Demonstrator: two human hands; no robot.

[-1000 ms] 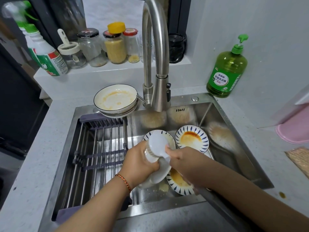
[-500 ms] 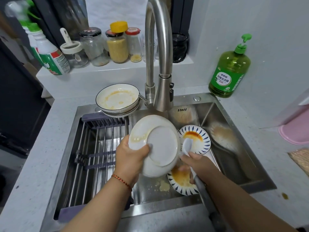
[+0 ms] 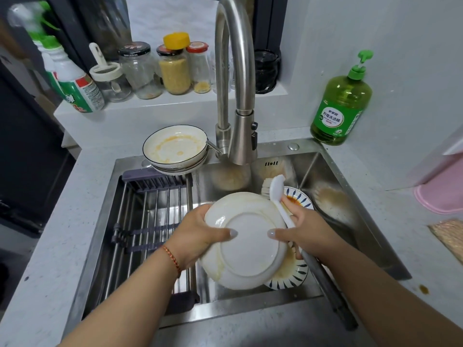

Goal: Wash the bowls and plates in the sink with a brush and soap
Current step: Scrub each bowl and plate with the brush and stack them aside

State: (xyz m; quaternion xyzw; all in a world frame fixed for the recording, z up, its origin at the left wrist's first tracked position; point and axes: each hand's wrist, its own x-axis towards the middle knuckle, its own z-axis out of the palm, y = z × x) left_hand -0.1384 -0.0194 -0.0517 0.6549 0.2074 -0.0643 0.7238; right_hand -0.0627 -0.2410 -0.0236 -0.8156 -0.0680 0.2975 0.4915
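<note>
Whereas half a second ago the left hand [image 3: 200, 231] alone carried the white bowl [image 3: 246, 240], we now find both hands clasping its upturned underside, the right hand [image 3: 299, 227] also pinning the brush [image 3: 276, 194] beyond its fingers, scrubbing apparently paused.

faucet [image 3: 234, 78] overhanging sink [image 3: 333, 176], drying rack [image 3: 150, 221] filling its left half

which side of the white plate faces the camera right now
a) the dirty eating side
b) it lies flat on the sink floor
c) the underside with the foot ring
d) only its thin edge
c: the white plate is held up between the left hand and the right hand, its round foot ring turned toward the camera.
</note>
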